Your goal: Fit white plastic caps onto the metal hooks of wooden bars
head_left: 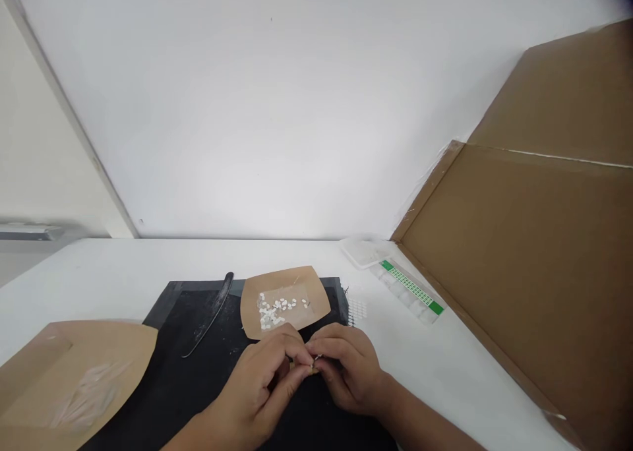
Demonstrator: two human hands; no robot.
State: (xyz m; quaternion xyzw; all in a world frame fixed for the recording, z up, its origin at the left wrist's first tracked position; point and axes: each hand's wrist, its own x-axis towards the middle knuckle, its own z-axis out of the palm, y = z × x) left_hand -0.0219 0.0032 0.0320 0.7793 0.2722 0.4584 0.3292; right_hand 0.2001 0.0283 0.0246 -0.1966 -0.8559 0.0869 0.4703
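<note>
Over the black mat (198,312), my left hand (267,378) and my right hand (349,365) meet fingertip to fingertip. Both pinch a tiny object (315,362) between thumbs and index fingers; it looks partly metallic with a yellowish part below, and the fingers cover most of it. Just beyond my hands sits a brown paper tray (316,293) with small white oval pieces (279,306) scattered inside. A thin dark file-like tool (215,316) with whitish dust on it lies on the mat to the left of that tray.
At the lower left is a larger brown paper tray (133,349) holding clear plastic packets (91,395). A clear case with a green strip (413,286) and a translucent lid or dish (363,252) lie at the back right. Cardboard panels (534,240) stand along the right side.
</note>
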